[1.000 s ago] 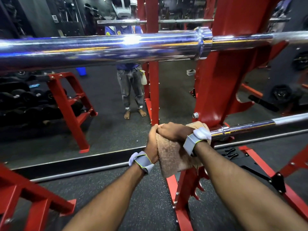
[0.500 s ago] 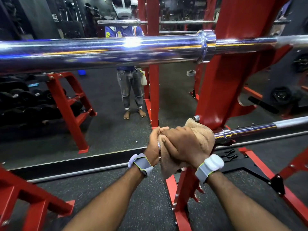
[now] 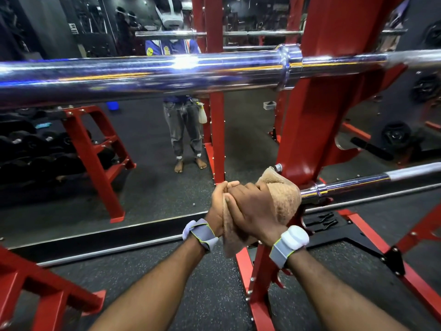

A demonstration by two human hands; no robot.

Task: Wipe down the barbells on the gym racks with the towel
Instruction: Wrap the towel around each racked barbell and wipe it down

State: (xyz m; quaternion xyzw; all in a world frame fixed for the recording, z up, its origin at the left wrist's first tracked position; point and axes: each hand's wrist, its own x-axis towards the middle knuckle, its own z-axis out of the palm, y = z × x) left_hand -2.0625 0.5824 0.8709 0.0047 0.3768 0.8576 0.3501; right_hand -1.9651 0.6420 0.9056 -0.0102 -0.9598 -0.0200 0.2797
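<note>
Both hands clamped on the towel (image 3: 284, 199): left hand (image 3: 218, 206) grips its end, right hand (image 3: 254, 212) curls over the wad. Towel wraps the left tip of the lower bar (image 3: 358, 185), at the foot of the rack (image 3: 310, 120). Bar axis runs right from the hands, slightly up, so the right hand is nearer. Towel is tan looped terry, soft. Bar is round smooth chrome, collar (image 3: 318, 190) just beside the towel.

The towel (image 3: 284, 199), in left hand (image 3: 217, 207) and right hand (image 3: 254, 212), wraps the lower barbell (image 3: 358, 185) below the upper barbell (image 3: 143, 75).
</note>
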